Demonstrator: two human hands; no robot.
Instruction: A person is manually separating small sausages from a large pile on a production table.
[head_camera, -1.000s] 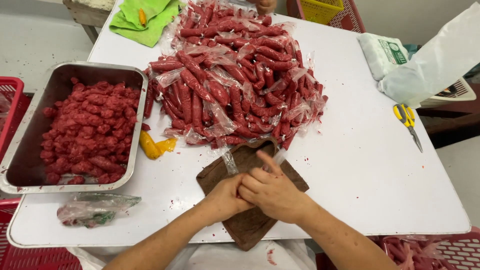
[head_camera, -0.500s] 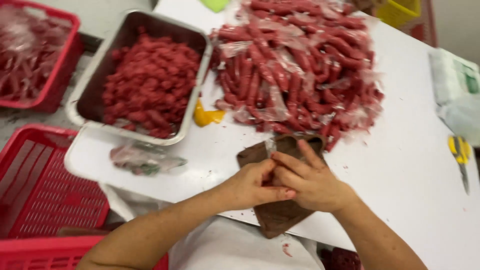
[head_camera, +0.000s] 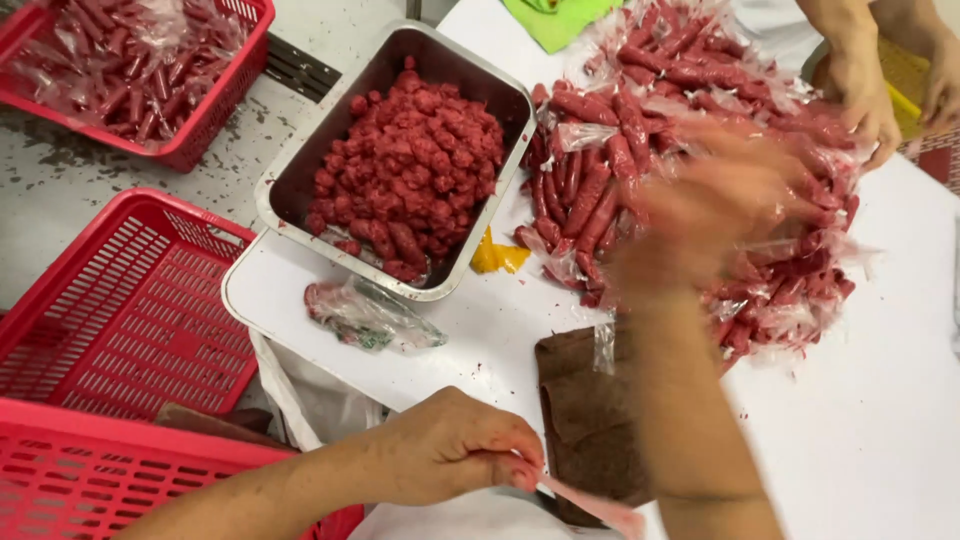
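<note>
Left hand: fingers pinched tight on a thin strip of pinkish clear plastic casing, trailing away from the fingertips over the table's near edge.
Right hand: blurred, over the near side of the heap of red sausages in clear plastic wrappers; fingers loosely spread, grip on any sausage impossible to tell (motion smear hides the tips).
Brown cloth pad: flat on the white table, just beyond the left fingertips, bare of any sausage.
Rectangular steel tray: beyond the left fingers, well filled with unwrapped red sausage pieces.
Crumpled clear wrappers: between the left fingers and the tray.
Yellow scrap: beside the tray's near corner.
Progress: judging by the full tray, a good share peeled; judging by the large wrapped heap, most likely more than half left.
Another person's hands: at the heap's far side, well apart from both own hands.
Red plastic baskets: off the table, left of the left fingers; the farthest holding wrapped sausages.
</note>
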